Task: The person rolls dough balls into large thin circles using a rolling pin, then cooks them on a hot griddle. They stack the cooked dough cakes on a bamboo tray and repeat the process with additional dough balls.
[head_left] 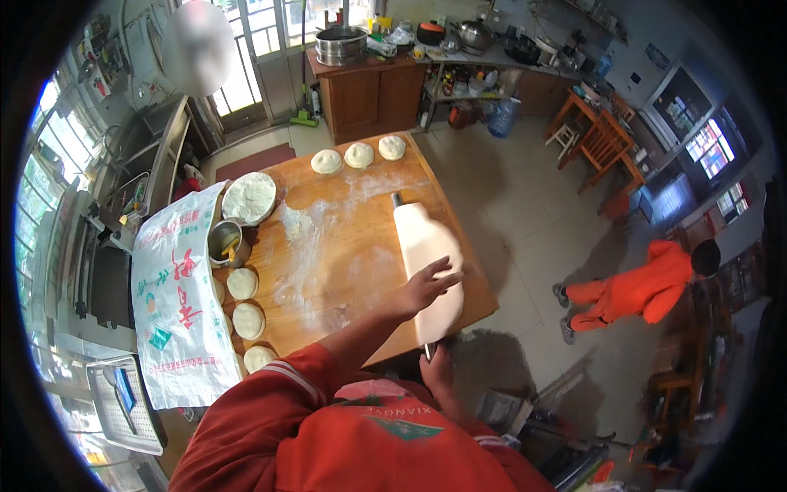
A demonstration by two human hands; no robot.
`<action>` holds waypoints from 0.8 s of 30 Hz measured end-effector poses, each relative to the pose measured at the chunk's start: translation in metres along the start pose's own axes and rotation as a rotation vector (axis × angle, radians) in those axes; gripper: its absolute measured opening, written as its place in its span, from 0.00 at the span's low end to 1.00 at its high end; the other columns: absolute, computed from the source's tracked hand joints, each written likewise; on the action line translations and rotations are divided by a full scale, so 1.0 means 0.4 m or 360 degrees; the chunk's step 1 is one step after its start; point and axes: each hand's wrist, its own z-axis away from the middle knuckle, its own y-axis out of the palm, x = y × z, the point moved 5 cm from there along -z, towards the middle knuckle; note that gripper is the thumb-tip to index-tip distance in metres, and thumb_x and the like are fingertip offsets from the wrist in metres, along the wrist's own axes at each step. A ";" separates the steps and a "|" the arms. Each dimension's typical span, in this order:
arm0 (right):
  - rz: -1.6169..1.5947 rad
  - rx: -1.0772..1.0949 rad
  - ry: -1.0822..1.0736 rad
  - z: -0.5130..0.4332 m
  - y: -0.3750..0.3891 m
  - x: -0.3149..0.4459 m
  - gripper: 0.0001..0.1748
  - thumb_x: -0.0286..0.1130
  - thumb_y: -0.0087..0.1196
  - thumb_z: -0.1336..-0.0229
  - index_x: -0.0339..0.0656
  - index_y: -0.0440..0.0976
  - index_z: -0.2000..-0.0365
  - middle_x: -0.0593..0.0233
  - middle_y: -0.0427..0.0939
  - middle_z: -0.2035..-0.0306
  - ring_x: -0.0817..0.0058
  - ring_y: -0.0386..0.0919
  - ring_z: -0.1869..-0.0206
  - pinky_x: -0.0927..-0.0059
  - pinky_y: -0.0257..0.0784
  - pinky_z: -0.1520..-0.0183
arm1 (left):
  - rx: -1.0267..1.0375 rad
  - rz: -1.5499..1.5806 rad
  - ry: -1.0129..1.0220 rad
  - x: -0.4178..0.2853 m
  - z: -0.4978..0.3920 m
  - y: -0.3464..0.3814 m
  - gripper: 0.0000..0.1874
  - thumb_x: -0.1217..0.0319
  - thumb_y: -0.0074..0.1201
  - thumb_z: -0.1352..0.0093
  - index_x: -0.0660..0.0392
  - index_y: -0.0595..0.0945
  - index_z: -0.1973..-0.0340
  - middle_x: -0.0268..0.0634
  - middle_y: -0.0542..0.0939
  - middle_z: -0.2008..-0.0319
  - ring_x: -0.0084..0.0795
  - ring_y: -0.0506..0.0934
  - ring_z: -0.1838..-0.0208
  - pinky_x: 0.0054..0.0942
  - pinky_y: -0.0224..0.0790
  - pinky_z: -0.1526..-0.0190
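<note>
A pale dough sheet (433, 246) lies along the right side of the wooden board (344, 246), wrapped or draped over a rolling pin. The pin's far end (396, 198) sticks out beyond the dough. My right hand (438, 369) grips the pin's near end, low by the board's front edge. Over the dough, my left hand (430, 288) has its fingers spread and holds nothing; whether it touches the sheet I cannot tell. Loose flour (301, 221) dusts the board's middle.
Dough rounds (359, 155) sit along the far edge, more rounds (249, 321) on the left beside a printed plastic sheet (178, 295). A flour bowl (249, 198) and metal pot (237, 255) stand there too. Another person (639, 286) in orange is on the floor at right.
</note>
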 end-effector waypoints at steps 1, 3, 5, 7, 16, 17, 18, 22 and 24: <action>-0.0035 0.0006 0.0027 -0.024 0.022 -0.017 0.20 0.38 0.63 0.43 0.35 0.70 0.58 0.37 0.81 0.62 0.34 0.80 0.56 0.39 0.75 0.55 | 0.0085 -0.0108 0.0082 -0.028 0.010 0.011 0.37 0.60 0.54 0.21 0.62 0.59 0.23 0.47 0.73 0.30 0.37 0.78 0.38 0.36 0.70 0.35; -0.0005 0.0054 0.0250 -0.041 0.014 -0.028 0.15 0.34 0.62 0.47 0.34 0.72 0.66 0.38 0.81 0.66 0.36 0.80 0.59 0.40 0.75 0.57 | 0.0135 -0.0426 -0.0006 -0.096 0.049 -0.065 0.31 0.63 0.55 0.21 0.62 0.66 0.28 0.47 0.75 0.33 0.37 0.79 0.38 0.38 0.73 0.36; -0.0129 0.0127 0.0076 -0.040 -0.037 0.053 0.14 0.33 0.63 0.47 0.33 0.72 0.69 0.38 0.80 0.69 0.36 0.80 0.60 0.41 0.75 0.58 | -0.0362 -0.0261 0.0329 0.102 0.023 -0.401 0.27 0.61 0.60 0.24 0.64 0.75 0.36 0.49 0.83 0.46 0.36 0.85 0.53 0.37 0.80 0.51; -0.0215 0.0254 -0.0016 0.011 -0.138 0.072 0.16 0.35 0.65 0.49 0.34 0.75 0.67 0.41 0.80 0.70 0.40 0.81 0.63 0.46 0.75 0.60 | -0.0948 -0.0934 -0.0030 0.075 0.091 -0.597 0.27 0.62 0.64 0.28 0.65 0.75 0.40 0.56 0.85 0.53 0.43 0.86 0.58 0.40 0.79 0.50; -0.0269 0.1446 -0.0536 -0.053 -0.210 0.092 0.26 0.49 0.70 0.53 0.37 0.81 0.63 0.45 0.83 0.66 0.53 0.83 0.62 0.54 0.76 0.58 | -0.0866 -0.2752 0.0109 0.039 0.413 -0.840 0.25 0.71 0.59 0.35 0.51 0.79 0.41 0.46 0.77 0.42 0.49 0.71 0.32 0.54 0.50 0.23; -0.0188 0.1555 -0.0619 -0.111 -0.150 0.067 0.27 0.49 0.70 0.53 0.36 0.81 0.61 0.45 0.83 0.66 0.57 0.83 0.63 0.55 0.76 0.58 | -0.0399 -0.3053 -0.0211 0.105 0.409 -0.863 0.17 0.72 0.56 0.35 0.51 0.85 0.50 0.42 0.81 0.52 0.46 0.75 0.38 0.56 0.51 0.25; -0.0102 0.1661 -0.0706 -0.171 -0.096 0.043 0.28 0.49 0.69 0.53 0.36 0.81 0.60 0.46 0.83 0.66 0.61 0.83 0.63 0.55 0.75 0.59 | -0.0475 -0.3036 -0.0163 0.101 0.394 -0.854 0.14 0.73 0.55 0.36 0.51 0.85 0.54 0.40 0.81 0.56 0.45 0.76 0.41 0.57 0.52 0.25; -0.0089 0.1195 -0.0582 -0.551 -0.019 0.041 0.27 0.49 0.68 0.53 0.41 0.83 0.56 0.49 0.86 0.57 0.55 0.85 0.52 0.54 0.78 0.49 | -0.0854 -0.2964 -0.0122 0.065 0.252 -0.873 0.06 0.71 0.55 0.34 0.50 0.84 0.63 0.36 0.81 0.61 0.42 0.77 0.45 0.58 0.52 0.27; 0.0420 0.0970 -0.0686 -0.737 -0.117 0.171 0.19 0.40 0.65 0.50 0.43 0.80 0.58 0.51 0.86 0.60 0.50 0.84 0.55 0.52 0.78 0.51 | -0.1077 -0.2954 -0.0077 0.010 0.160 -0.888 0.05 0.70 0.55 0.33 0.49 0.83 0.63 0.36 0.81 0.59 0.42 0.77 0.46 0.58 0.52 0.27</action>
